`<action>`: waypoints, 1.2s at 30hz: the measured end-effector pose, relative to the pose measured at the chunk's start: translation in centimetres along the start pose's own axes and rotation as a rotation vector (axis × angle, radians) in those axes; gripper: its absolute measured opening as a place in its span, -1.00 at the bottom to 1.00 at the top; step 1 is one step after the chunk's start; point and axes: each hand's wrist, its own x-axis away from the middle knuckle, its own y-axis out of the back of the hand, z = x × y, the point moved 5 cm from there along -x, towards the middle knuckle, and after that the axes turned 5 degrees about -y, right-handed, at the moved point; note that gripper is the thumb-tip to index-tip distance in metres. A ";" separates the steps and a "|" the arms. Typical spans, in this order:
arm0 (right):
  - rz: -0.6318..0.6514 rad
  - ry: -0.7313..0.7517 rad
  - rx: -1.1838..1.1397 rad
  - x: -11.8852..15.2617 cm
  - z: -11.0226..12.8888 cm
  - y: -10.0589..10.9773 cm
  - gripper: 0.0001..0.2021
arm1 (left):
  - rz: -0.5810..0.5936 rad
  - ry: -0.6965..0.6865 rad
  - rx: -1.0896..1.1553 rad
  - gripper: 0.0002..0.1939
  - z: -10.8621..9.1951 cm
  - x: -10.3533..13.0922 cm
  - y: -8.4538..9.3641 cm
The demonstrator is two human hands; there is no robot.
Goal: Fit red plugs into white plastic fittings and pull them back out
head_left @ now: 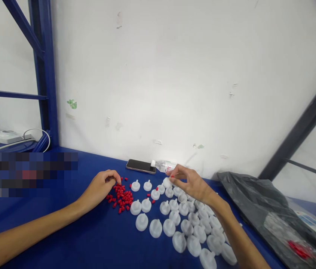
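Note:
Many small red caps point(122, 198) lie in a loose pile on the blue table point(90, 235). At the pile's upper left edge is my left hand point(103, 185), its thumb and index finger curled close together; whatever is between the fingertips is too small to make out. My right hand point(190, 183) pinches a small red cap point(172, 177) just above a white round part with a stem point(167, 182). Several similar white parts point(186, 226) spread beneath and beside my right forearm. One white part point(155, 194) left of my right hand has a red cap at its stem.
Against the wall lie a black phone point(141, 166) and a clear bottle point(165, 166). A grey plastic bag point(247, 209) covers the right side, with a clear bag of red pieces point(300, 248) on it. A blue metal post point(48, 74) rises at left.

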 end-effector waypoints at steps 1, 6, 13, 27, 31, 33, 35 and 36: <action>-0.008 0.005 -0.038 0.1 0.3 0.1 -0.84 | -0.003 0.000 -0.001 -0.64 0.0 0.0 0.0; -0.037 0.021 -0.086 -0.3 0.9 -0.7 -0.74 | -0.003 -0.002 -0.015 -0.64 0.1 -0.1 0.0; -0.078 0.075 0.010 -1.0 0.7 -2.1 -0.60 | 0.009 0.005 -0.024 -0.65 -0.4 0.0 0.1; -0.051 0.170 0.167 -0.4 2.5 -4.1 -0.59 | 0.025 0.004 -0.028 -0.68 -0.6 0.1 0.1; -0.024 0.198 0.265 -0.1 2.8 -4.8 -0.57 | 0.027 0.011 -0.032 -0.68 -0.5 0.1 0.1; -0.034 0.201 0.308 0.0 2.8 -5.0 -0.59 | 0.029 0.009 -0.032 -0.68 -0.5 0.1 0.1; -0.046 0.198 0.342 0.0 2.7 -5.1 -0.60 | 0.030 0.006 -0.031 -0.68 -0.6 0.2 0.1; -0.049 0.196 0.353 0.0 2.6 -5.2 -0.60 | 0.029 0.006 -0.031 -0.68 -0.7 0.2 0.1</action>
